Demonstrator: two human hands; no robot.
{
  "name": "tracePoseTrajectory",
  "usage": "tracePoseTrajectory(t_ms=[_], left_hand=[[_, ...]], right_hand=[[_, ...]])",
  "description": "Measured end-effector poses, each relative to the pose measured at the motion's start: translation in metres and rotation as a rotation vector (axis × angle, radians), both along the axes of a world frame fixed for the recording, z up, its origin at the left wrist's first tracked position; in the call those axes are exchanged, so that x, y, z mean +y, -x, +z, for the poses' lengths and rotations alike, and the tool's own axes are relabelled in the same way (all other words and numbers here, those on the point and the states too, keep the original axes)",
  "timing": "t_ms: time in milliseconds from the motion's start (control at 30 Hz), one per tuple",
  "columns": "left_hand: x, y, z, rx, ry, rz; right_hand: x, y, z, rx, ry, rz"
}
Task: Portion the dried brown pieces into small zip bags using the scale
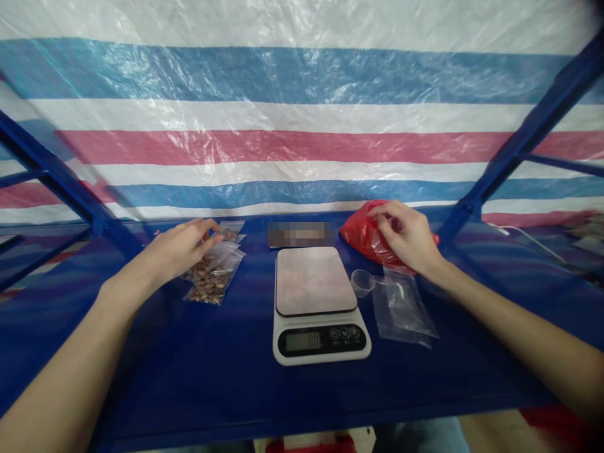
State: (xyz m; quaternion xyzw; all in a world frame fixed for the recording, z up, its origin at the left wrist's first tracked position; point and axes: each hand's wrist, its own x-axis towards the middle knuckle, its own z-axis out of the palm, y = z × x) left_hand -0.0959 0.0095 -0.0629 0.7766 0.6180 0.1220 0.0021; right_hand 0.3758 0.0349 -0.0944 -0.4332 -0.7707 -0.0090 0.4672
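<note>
- Left hand (182,247): fingers curled, tips at the top of a small zip bag (230,233); grip or mere touch impossible to tell
- Right hand (406,236): clenched on a red plastic bag (365,234), fingers bunching its surface
- Just below the left hand, overlapping clear zip bags of brown almond-like nuts (212,277), flat on a blue tabletop (141,390)
- Between both hands, a white digital kitchen scale (314,302) with a pale square platform
- Just below the right hand, a small clear measuring cup (362,283) beside a flat clear zip bag (401,305)
- Behind the scale, a blurred rectangular object (299,234), too obscured to name
- Off to the right, a white cable (523,236)
- Farthest, a blue metal frame (528,126) before a red, white and blue striped tarpaulin (283,145)
</note>
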Motion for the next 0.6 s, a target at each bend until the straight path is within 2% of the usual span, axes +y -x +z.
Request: tracePoseTrajectory(t_ms=[100, 233, 400, 500, 600], left_hand=[[-0.004, -0.004, 0.001, -0.001, 0.065, -0.013], [-0.005, -0.015, -0.006, 0.035, 0.125, -0.067], [-0.003, -0.019, -0.008, 0.083, 0.065, -0.096], [-0.006, -0.020, -0.001, 0.063, 0.025, -0.046], [-0.013, -0.028, 0.010, 0.028, -0.117, -0.043]], right_hand=[[-0.009, -0.002, 0.000, 0.014, -0.001, -0.018], [-0.013, 0.003, 0.003, 0.017, 0.014, -0.006], [-0.013, 0.005, 0.000, 0.008, -0.008, 0.017], [-0.015, 0.005, 0.001, 0.012, -0.046, 0.005], [-0.020, 0.010, 0.006, 0.011, -0.098, 0.009]])
